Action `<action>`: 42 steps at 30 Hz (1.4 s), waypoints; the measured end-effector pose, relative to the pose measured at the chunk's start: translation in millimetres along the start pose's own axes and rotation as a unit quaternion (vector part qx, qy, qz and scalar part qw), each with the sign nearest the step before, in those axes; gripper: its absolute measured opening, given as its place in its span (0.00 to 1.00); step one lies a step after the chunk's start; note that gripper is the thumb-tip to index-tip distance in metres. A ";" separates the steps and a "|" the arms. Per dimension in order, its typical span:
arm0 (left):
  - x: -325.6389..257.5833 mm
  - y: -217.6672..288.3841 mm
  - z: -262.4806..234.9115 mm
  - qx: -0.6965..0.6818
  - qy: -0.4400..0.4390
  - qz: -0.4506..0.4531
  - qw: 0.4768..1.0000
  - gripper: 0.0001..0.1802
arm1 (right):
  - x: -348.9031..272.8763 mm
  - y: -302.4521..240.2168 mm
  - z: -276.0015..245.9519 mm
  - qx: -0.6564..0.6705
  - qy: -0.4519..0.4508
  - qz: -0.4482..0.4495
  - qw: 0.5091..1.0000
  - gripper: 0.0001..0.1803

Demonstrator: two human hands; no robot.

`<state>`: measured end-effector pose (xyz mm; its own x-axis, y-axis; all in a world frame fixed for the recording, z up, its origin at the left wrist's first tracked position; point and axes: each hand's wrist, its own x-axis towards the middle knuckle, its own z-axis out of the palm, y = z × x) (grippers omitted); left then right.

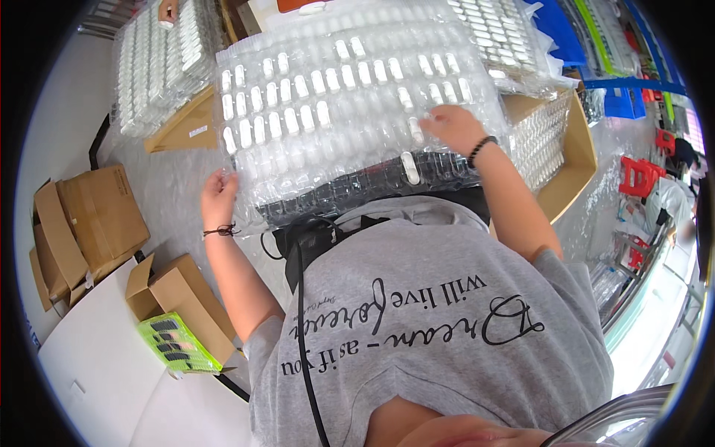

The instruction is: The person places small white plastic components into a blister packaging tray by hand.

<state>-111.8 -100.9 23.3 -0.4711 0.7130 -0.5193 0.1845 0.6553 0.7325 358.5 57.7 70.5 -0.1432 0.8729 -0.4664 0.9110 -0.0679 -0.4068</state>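
A large clear plastic blister tray [335, 112] with rows of small white oblong parts lies in front of me on a stack of similar trays. My left hand [218, 195] grips the tray's near left corner. My right hand [453, 127] rests flat on the tray's right side, fingers spread over the pockets. A single white part [410, 167] lies loose near the tray's front edge. Darker trays [372, 186] show beneath the clear one.
Another stack of filled trays [160, 63] stands at the far left, with another person's hand [168, 10] at its top. Cardboard boxes [93, 220] sit at the left, and one open box [186, 305] with green packs [176, 343]. An open carton [573, 160] holds trays at right.
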 end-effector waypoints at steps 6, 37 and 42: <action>-10.6 32.8 3.8 0.126 0.066 0.097 0.985 0.27 | 36.5 138.2 -34.6 -0.218 0.378 0.097 0.895 0.27; -102.7 210.7 78.8 0.399 0.078 0.252 0.878 0.18 | -1.6 -22.5 -110.0 0.207 0.067 -0.282 0.935 0.16; -112.0 203.1 99.2 0.428 0.033 0.260 0.865 0.18 | -23.7 -43.4 -92.4 0.202 0.068 -0.306 0.928 0.14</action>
<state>64.0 -22.9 186.5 -0.1751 0.9697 -0.1706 0.9443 0.2144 0.2495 358.1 84.6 171.8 -0.5099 0.8593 0.0414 0.4522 0.3086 -0.8368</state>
